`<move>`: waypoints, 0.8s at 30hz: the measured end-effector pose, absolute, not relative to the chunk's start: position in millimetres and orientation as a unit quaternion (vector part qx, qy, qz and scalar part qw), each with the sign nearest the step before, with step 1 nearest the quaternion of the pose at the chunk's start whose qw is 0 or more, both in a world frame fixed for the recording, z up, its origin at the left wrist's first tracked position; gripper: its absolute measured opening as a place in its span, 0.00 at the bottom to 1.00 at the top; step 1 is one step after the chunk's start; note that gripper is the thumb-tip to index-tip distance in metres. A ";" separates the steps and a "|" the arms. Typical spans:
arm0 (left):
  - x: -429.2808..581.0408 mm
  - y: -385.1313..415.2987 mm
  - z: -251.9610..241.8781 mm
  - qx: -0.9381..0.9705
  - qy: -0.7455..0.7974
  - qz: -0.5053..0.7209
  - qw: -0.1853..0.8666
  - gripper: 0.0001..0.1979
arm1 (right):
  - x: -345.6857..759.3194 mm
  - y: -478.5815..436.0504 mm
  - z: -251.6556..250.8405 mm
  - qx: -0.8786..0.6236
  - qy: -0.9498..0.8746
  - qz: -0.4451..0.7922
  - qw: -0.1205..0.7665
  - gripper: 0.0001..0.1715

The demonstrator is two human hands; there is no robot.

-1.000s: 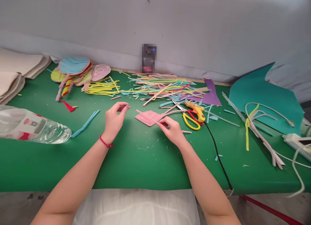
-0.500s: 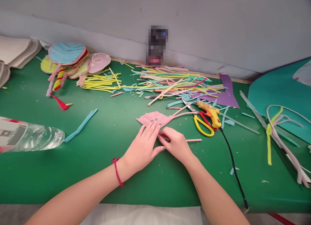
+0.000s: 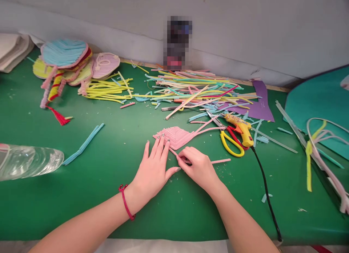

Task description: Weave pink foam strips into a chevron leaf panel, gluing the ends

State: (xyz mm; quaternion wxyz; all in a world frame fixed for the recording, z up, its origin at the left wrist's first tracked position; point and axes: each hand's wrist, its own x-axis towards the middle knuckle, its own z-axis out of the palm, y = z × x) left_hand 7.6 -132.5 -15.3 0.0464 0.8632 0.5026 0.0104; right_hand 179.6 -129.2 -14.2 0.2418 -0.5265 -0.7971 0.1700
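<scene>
A flat pink panel [image 3: 177, 136] of pipe cleaners laid side by side in a V pattern rests on the green table. My left hand [image 3: 152, 167] lies flat with fingers spread, its fingertips on the panel's lower left edge. Just right of it, my right hand [image 3: 197, 165] pinches a pink pipe cleaner [image 3: 221, 161]. One end of that stem runs to the panel's edge by my left fingertips; the other sticks out to the right beneath my hand. Two loose pink stems trail from the panel's right tip toward the scissors [image 3: 231, 143].
A yellow glue gun [image 3: 241, 129] with a black cord lies right of the scissors. Behind is a heap of coloured pipe cleaners [image 3: 191, 91]. Finished fans [image 3: 65, 54] are stacked at the back left. A water bottle [image 3: 32, 162] lies at the left, near blue stems [image 3: 84, 143].
My left hand has slid left and down, uncovering more of the pink panel. A stretch of pink pipe cleaner now shows between my two hands. The view has shifted slightly.
</scene>
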 end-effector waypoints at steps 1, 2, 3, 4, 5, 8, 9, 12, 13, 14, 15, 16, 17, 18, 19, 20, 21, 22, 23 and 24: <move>8.0 -132.3 -15.0 0.861 0.507 0.000 0.045 0.37 | 179.9 -129.2 -13.8 -0.528 -0.797 0.168 0.240 0.11; 8.4 -131.9 -14.7 0.860 0.508 -0.007 0.045 0.37 | 180.2 -129.2 -13.6 -0.529 -0.797 0.167 0.238 0.11; 8.6 -131.3 -14.3 0.860 0.508 -0.011 0.047 0.37 | 180.4 -129.1 -13.4 -0.530 -0.797 0.167 0.238 0.11; 8.8 -130.7 -13.9 0.859 0.510 -0.012 0.049 0.37 | 180.5 -129.0 -13.4 -0.530 -0.797 0.167 0.237 0.10; 8.8 -130.2 -13.5 0.858 0.512 -0.013 0.051 0.37 | 180.6 -128.9 -13.5 -0.530 -0.797 0.168 0.236 0.10; 8.6 -129.4 -12.9 0.856 0.514 -0.011 0.055 0.37 | 180.2 -128.6 -14.0 -0.527 -0.800 0.167 0.234 0.11; 8.5 -129.5 -12.8 0.856 0.514 -0.010 0.055 0.37 | 179.8 -128.6 -14.2 -0.527 -0.800 0.166 0.233 0.11; 8.1 -129.8 -12.9 0.856 0.514 -0.005 0.055 0.37 | 178.3 -128.8 -15.0 -0.526 -0.802 0.163 0.232 0.12; 8.0 -129.8 -13.0 0.856 0.514 -0.004 0.055 0.37 | 177.8 -128.9 -15.2 -0.526 -0.802 0.162 0.233 0.12; 7.9 -129.8 -13.1 0.856 0.514 -0.002 0.055 0.37 | 177.3 -129.0 -15.4 -0.526 -0.802 0.160 0.233 0.12; 7.7 -129.7 -13.2 0.856 0.514 -0.002 0.056 0.37 | 176.8 -129.1 -15.5 -0.527 -0.802 0.157 0.233 0.12; 7.6 -129.6 -13.3 0.857 0.512 -0.001 0.056 0.37 | 176.5 -129.2 -15.5 -0.527 -0.802 0.155 0.233 0.12; 7.6 -129.5 -13.3 0.857 0.512 -0.001 0.056 0.37 | 176.3 -129.3 -15.5 -0.527 -0.803 0.154 0.232 0.12; 7.6 -129.4 -13.3 0.858 0.511 -0.001 0.057 0.37 | 176.3 -129.5 -15.3 -0.527 -0.803 0.154 0.231 0.12; 7.6 -129.3 -13.3 0.858 0.511 -0.003 0.056 0.37 | 176.3 -129.7 -14.9 -0.527 -0.803 0.156 0.229 0.12; 7.8 -129.1 -13.2 0.858 0.511 -0.006 0.056 0.38 | 176.5 -129.9 -14.5 -0.529 -0.802 0.161 0.226 0.12; 8.0 -128.9 -13.0 0.858 0.511 -0.010 0.055 0.38 | 176.8 -130.1 -14.0 -0.532 -0.799 0.167 0.223 0.12; 8.2 -128.8 -12.6 0.858 0.511 -0.014 0.055 0.37 | 177.2 -130.4 -13.4 -0.536 -0.796 0.174 0.220 0.11; 8.5 -128.6 -12.2 0.857 0.511 -0.019 0.055 0.37 | 177.6 -130.7 -12.8 -0.539 -0.794 0.180 0.217 0.11; 8.7 -128.4 -11.7 0.857 0.511 -0.023 0.055 0.37 | 178.0 -130.9 -12.3 -0.541 -0.791 0.185 0.216 0.11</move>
